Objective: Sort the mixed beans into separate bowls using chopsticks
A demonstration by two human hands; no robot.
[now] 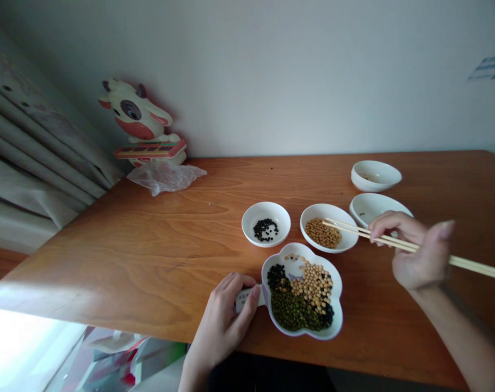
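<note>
My left hand (227, 313) is closed around the short handle of a white, flower-shaped dish (338, 291) near the table's front edge. Green beans (292, 310), black beans (277, 275) and pale yellow soybeans (315, 280) lie in the dish, partly mixed. With my right hand (414, 247) I hold a pair of chopsticks (474, 267). Their tips reach into a white bowl (347, 241) of soybeans (323, 233) just behind the dish. I cannot tell whether a bean is pinched between them. Left of it stands a white bowl (247, 228) with some black beans (265, 230).
Partly behind my right hand is another white bowl (378, 204) with a few dark beans. A further white bowl (376, 174) stands behind it. At the back left, a toy cow with a keyboard (149, 125) leans by the wall, with a crumpled plastic bag (164, 177) in front.
</note>
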